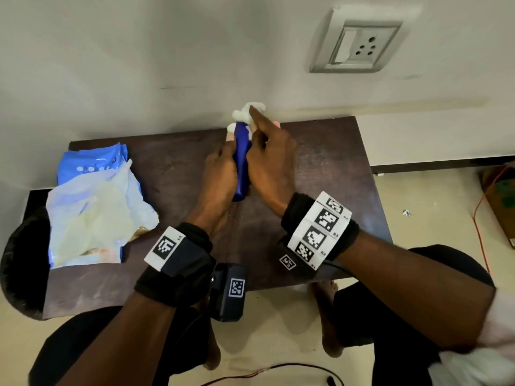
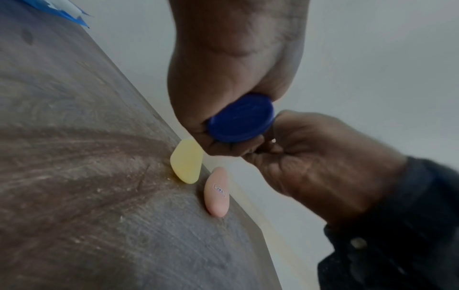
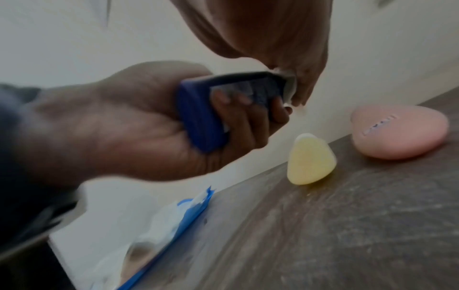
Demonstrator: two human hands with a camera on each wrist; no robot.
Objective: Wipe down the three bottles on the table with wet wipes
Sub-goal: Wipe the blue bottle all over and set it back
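My left hand (image 1: 220, 171) grips a dark blue bottle (image 1: 241, 157) round its body, lifted above the brown table (image 1: 334, 168). My right hand (image 1: 269, 160) holds a crumpled white wet wipe (image 1: 247, 112) against the bottle's top end, index finger stretched along it. In the left wrist view the blue bottle's round base (image 2: 239, 119) sticks out of my left hand's grip. A yellow bottle (image 3: 310, 160) and a pink bottle (image 3: 400, 133) lie on the table by the wall; in the head view my hands mostly hide them.
A blue pack of wet wipes (image 1: 92, 162) with a pale crumpled bag (image 1: 97, 213) on it sits at the table's left. The wall runs right behind the table, with a socket plate (image 1: 359, 45) up on it. A red cable (image 1: 479, 224) lies on the floor to the right.
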